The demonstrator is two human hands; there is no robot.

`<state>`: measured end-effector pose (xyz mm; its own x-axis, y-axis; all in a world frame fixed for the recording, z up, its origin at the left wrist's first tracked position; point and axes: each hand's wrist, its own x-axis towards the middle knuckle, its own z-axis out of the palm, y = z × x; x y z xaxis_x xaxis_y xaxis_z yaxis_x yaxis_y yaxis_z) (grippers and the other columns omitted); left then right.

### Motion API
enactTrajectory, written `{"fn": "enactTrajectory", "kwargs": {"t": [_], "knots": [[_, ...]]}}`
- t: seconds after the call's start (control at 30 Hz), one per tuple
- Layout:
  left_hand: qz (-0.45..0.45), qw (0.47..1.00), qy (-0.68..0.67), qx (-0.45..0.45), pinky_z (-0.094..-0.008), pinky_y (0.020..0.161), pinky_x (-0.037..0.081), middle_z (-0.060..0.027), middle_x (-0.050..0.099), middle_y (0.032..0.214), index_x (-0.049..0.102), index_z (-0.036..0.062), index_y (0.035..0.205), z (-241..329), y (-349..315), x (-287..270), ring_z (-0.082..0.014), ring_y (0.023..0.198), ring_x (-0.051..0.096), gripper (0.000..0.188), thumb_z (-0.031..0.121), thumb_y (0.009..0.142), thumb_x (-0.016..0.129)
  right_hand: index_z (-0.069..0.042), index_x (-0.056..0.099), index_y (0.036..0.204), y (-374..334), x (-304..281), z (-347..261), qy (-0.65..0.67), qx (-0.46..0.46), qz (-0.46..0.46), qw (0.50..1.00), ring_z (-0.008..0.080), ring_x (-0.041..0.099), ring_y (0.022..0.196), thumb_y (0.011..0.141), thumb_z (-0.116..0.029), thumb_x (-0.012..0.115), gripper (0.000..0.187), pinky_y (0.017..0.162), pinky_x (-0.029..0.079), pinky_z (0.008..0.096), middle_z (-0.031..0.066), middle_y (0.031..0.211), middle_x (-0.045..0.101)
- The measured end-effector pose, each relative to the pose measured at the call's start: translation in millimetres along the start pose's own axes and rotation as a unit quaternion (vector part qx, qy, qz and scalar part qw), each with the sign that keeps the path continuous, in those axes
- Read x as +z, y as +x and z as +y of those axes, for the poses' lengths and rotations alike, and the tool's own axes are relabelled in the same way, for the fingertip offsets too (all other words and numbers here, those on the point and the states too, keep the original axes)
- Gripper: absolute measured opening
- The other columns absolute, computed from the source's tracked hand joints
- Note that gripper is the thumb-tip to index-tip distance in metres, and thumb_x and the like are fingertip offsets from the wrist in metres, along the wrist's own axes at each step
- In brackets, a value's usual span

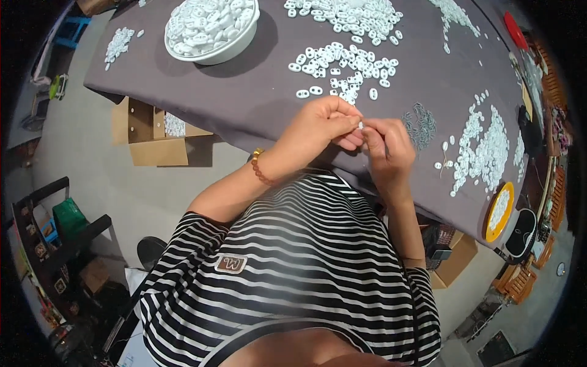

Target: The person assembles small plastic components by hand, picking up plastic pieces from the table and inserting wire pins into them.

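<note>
My left hand [330,125] and my right hand [390,144] meet over the near edge of the table. Their thumbs and fingertips pinch a small white plastic piece [361,125] between them. Fingers cover most of it, so its exact shape is hidden. Just beyond my hands lies a loose spread of white oval plastic pieces with two dark holes [342,64]. To the right of my right hand is a pile of small dark grey screw-like parts [420,126].
A white bowl [229,56] heaped with oval pieces stands at the far left. More white pieces [486,150] lie to the right, near an orange-yellow plate [509,211]. The grey tablecloth [257,101] ends close to my body. An open cardboard box [159,153] sits below, left.
</note>
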<state>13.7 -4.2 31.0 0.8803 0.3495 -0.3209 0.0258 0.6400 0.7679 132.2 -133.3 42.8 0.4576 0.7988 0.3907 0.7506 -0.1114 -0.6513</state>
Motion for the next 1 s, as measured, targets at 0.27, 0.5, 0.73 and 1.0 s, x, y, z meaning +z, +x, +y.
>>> {"fn": "enactTrajectory", "kwargs": {"t": [0.27,0.5,0.73,1.0], "knots": [[0.009,1.000,0.018,0.013,-0.0285,0.074,0.058,-0.0122,0.067,0.092,0.059,-0.0038,0.105,-5,-5,3,-0.0170,0.082,0.068,0.022,0.017,0.099,0.055,-0.001,0.063,0.090,-9,5,4,0.007,0.050,-0.023,0.998,0.0108,0.054,0.058,0.091,-0.005,0.063,0.004,0.055,0.044,0.0238,0.0055,0.079,0.060],[-0.004,0.999,0.033,-0.004,-0.0257,0.070,0.055,-0.0086,0.067,0.091,0.060,-0.0022,0.109,-12,3,0,-0.0119,0.076,0.064,0.025,0.021,0.101,0.053,-0.004,0.059,0.083,-3,-2,2,0.360,0.385,-0.051,0.848,0.0032,0.044,0.053,0.098,-0.019,0.056,0.021,0.049,0.034,0.0191,-0.0033,0.067,0.050],[0.006,0.997,0.051,0.052,-0.0238,0.073,0.053,-0.0065,0.067,0.094,0.063,-0.0017,0.106,-28,4,-4,-0.0100,0.079,0.063,0.018,0.013,0.095,0.062,-0.003,0.060,0.088,-7,0,3,0.360,0.396,-0.076,0.841,0.0037,0.044,0.054,0.099,-0.021,0.055,0.022,0.050,0.034,0.0186,-0.0016,0.072,0.055],[0.024,0.999,0.023,0.029,-0.0258,0.074,0.055,-0.0092,0.068,0.094,0.061,-0.0008,0.104,-29,4,-5,-0.0132,0.081,0.066,0.016,0.013,0.096,0.061,0.001,0.064,0.099,-15,-7,5,0.328,0.375,-0.067,0.865,0.0066,0.051,0.060,0.099,-0.018,0.054,0.021,0.056,0.041,0.0189,0.0019,0.078,0.058]]}}
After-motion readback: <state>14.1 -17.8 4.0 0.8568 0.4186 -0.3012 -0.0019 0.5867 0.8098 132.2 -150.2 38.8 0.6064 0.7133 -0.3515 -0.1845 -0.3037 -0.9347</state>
